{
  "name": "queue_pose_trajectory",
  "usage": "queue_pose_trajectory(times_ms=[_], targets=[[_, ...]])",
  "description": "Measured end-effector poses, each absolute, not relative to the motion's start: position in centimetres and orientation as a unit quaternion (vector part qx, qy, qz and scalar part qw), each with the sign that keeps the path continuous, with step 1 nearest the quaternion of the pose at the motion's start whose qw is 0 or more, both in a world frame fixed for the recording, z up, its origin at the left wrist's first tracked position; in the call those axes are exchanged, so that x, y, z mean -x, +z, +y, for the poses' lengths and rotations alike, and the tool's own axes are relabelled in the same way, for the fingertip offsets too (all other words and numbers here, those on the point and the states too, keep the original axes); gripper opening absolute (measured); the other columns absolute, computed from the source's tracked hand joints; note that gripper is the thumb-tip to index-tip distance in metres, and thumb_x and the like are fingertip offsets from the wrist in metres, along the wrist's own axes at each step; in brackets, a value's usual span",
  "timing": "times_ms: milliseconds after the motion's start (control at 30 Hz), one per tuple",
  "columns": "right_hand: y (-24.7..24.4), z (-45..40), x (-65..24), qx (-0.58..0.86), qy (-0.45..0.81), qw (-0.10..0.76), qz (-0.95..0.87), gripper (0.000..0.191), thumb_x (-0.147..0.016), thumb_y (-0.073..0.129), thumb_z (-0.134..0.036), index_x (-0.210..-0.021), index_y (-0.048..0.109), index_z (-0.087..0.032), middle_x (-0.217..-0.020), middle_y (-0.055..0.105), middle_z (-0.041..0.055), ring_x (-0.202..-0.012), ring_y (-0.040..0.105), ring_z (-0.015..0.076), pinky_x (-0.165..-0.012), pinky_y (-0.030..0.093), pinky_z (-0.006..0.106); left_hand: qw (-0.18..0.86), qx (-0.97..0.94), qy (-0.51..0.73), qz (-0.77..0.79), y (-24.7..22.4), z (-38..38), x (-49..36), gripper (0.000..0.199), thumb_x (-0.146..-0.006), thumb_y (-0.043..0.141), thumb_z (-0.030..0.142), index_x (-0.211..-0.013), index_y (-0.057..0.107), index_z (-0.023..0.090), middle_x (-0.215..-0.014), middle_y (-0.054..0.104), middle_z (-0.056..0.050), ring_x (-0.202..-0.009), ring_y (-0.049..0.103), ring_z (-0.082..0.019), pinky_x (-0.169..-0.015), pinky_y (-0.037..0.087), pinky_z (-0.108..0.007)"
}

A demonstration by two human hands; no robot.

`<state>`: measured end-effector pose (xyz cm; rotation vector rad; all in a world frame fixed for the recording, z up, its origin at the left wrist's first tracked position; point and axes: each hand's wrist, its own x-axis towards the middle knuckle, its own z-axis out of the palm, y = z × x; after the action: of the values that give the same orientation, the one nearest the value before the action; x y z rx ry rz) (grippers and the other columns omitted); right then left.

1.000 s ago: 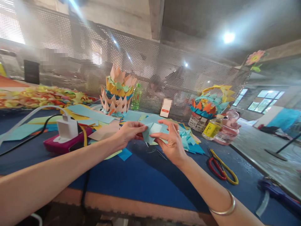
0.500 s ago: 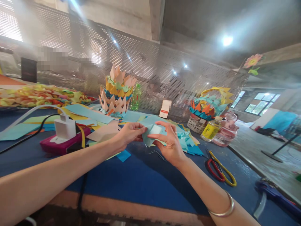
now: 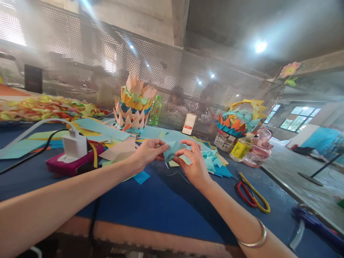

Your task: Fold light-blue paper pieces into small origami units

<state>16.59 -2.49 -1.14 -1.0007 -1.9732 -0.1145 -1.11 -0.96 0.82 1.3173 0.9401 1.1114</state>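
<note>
— Holding what in the left hand (image 3: pixel 149 153)?

— Pinching the left side of a folded light-blue paper (image 3: pixel 171 150) between thumb and bent fingers.

— And with the right hand (image 3: pixel 195 163)?

— Gripping the same paper at its right edge, thumb below and curved fingers above. Cannot tell exactly how many fingertips, though. Wearing a silver-coloured bangle (image 3: pixel 254 244) farther up that arm.

— Held where?

— Between both hands, just above the blue table (image 3: pixel 150 211), in front of loose coloured sheets (image 3: pixel 103 129).

— Anything close by?

— Look just beyond the right hand for folded light-blue pieces (image 3: pixel 213 159), lying on darker blue paper. Find red-and-yellow-handled scissors (image 3: pixel 248 193) to the right, near a dark blue tool (image 3: pixel 317 223) at the table's side.

— And farther back?

— See a tiered paper construction (image 3: pixel 133 107) beside a green bottle (image 3: pixel 156 111), then a phone (image 3: pixel 188 128) propped up near a perforated screen (image 3: pixel 150 64). Spot a paper-trimmed basket (image 3: pixel 228 140) at right, behind a yellow-labelled bottle (image 3: pixel 240 148).

— To the left?

— Notice a white charger (image 3: pixel 75 146) plugged into a purple power strip (image 3: pixel 61 166), nearer than a heap of coloured folded paper (image 3: pixel 48 109).
</note>
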Motion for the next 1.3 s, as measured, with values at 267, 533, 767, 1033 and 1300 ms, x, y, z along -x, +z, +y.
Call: queue_pose_trajectory(times_ms=[267,533,767,1033,1300], targets=[[-2.2,-1.9,-16.3,0.468,0.124,0.487,-0.727,0.021,-0.073,0.062,-0.039,-0.074,0.061,-0.018,-0.1,0.055,0.0076,-0.091,0.054,0.02,-0.074,0.046,0.032,0.566,-0.573,0.467,0.365,0.3,-1.0,0.7,0.028,-0.066,0.07,0.036,-0.076,0.058,0.013,-0.066,0.066,-0.001,-0.059,0.061,-0.011,-0.063,0.051,-0.026],[-1.8,-2.6,-15.9,0.48,0.191,0.478,-0.711,0.018,-0.075,0.059,-0.035,-0.07,0.056,-0.018,-0.07,0.06,0.0005,-0.064,0.052,0.0132,-0.065,0.043,0.026,0.557,-0.585,0.458,0.372,0.2,-1.0,0.7,0.031,-0.058,0.075,0.028,-0.081,0.059,0.014,-0.067,0.064,0.001,-0.058,0.058,-0.01,-0.062,0.048,-0.023],[-1.8,-3.0,-15.7,0.463,0.164,0.48,-0.727,0.018,-0.075,0.059,-0.035,-0.069,0.056,-0.018,-0.067,0.06,0.0001,-0.064,0.051,0.0136,-0.065,0.042,0.026,0.535,-0.613,0.447,0.372,0.0,-0.9,0.8,0.026,-0.058,0.074,0.03,-0.077,0.065,0.014,-0.074,0.065,0.0,-0.059,0.057,-0.01,-0.057,0.046,-0.021],[-1.8,-3.1,-15.3,0.441,0.239,0.533,-0.681,0.037,-0.072,0.063,-0.035,-0.101,0.044,-0.02,-0.067,0.056,-0.0039,-0.06,0.051,0.0113,-0.06,0.042,0.024,0.532,-0.608,0.447,0.384,0.3,-0.9,0.9,0.027,-0.058,0.074,0.031,-0.077,0.066,0.014,-0.07,0.065,-0.001,-0.056,0.055,-0.01,-0.053,0.043,-0.02],[-2.3,-2.6,-15.4,0.432,0.329,0.46,-0.702,0.026,-0.07,0.064,-0.04,-0.069,0.054,-0.017,-0.059,0.052,-0.003,-0.052,0.044,0.0091,-0.05,0.036,0.021,0.548,-0.581,0.477,0.368,0.3,-1.0,1.0,0.023,-0.059,0.074,0.028,-0.076,0.065,0.014,-0.072,0.067,-0.001,-0.062,0.059,-0.012,-0.062,0.047,-0.023]])
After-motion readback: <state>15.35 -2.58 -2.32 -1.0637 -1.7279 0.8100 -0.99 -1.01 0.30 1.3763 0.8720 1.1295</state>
